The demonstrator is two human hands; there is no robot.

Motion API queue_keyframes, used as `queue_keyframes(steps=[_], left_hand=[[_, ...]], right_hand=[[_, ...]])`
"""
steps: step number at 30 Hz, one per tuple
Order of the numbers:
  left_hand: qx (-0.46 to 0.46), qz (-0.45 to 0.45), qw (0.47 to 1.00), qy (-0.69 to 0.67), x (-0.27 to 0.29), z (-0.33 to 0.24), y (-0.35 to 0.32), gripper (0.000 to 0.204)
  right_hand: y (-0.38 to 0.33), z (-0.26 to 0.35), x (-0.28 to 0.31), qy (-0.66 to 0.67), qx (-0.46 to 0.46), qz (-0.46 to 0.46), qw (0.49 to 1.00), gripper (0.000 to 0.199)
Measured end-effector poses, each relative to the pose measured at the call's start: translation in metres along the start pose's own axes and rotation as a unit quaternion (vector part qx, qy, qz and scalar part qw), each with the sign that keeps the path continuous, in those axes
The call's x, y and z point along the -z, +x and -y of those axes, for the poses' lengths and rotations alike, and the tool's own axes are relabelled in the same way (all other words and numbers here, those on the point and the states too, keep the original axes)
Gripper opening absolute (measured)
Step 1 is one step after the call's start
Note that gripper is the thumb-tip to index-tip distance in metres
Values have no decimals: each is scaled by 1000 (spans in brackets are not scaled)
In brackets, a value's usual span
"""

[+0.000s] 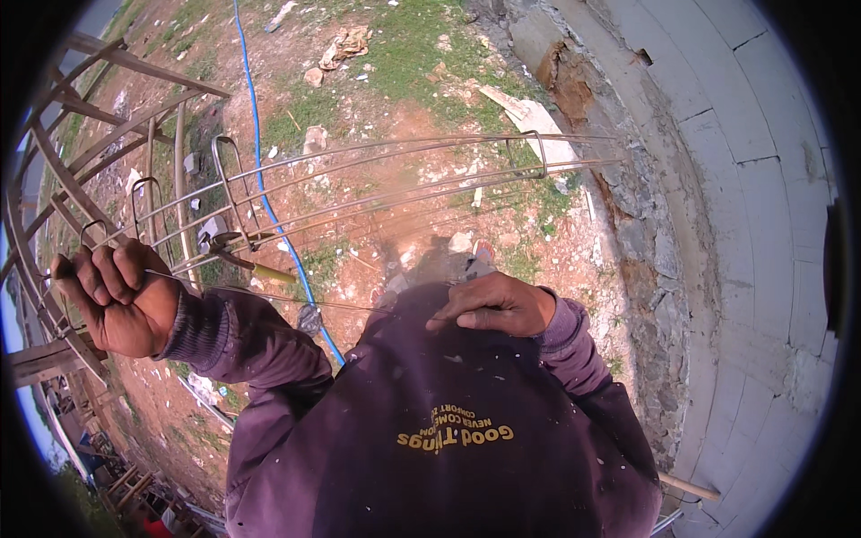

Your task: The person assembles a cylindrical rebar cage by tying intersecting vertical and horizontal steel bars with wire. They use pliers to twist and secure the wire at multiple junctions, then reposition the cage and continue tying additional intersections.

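Note:
A thin metal wire (350, 306) stretches across my front, between my two hands. My left hand (126, 300), raised at the left, has its fingers curled in with the wire running out of them. In front of my chest, my right hand (498, 305) has thumb and fingers pressed together where the wire leads; the wire's end is hard to see there. Beyond my hands lies a long cage of steel bars (542, 157) with bent rectangular stirrups. A hand tool with dark metal jaws and a yellow handle (273, 273) rests at the cage's near left part.
A blue hose (257, 152) crosses the ground under the cage. Wooden poles form a frame (81, 170) at the left. Along the right runs a grey block wall (758, 224) with a rough concrete footing. Stones, scraps and a pale board (547, 134) lie on the soil.

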State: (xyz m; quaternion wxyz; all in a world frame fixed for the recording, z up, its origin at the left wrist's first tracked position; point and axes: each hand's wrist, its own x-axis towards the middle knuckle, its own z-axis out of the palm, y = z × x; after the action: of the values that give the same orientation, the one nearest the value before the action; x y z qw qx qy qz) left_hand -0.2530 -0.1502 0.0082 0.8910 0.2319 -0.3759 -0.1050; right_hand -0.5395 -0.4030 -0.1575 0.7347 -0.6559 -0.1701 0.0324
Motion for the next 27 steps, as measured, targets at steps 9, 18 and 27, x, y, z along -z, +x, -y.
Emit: queue_keyframes(steps=[9,18,27], left_hand=[[-22,-261,949,174,-70,160,-72,22],[156,-113,875,445,-95,249,-159,29],[185,2,394,900,16,185,-144,133]], right_hand=[[-52,38,123,-356,-205,14,912,13],[-10,-28,83,10,-150,-192,970,26],[-66,-95,164,-329,-177,-489,788,26]])
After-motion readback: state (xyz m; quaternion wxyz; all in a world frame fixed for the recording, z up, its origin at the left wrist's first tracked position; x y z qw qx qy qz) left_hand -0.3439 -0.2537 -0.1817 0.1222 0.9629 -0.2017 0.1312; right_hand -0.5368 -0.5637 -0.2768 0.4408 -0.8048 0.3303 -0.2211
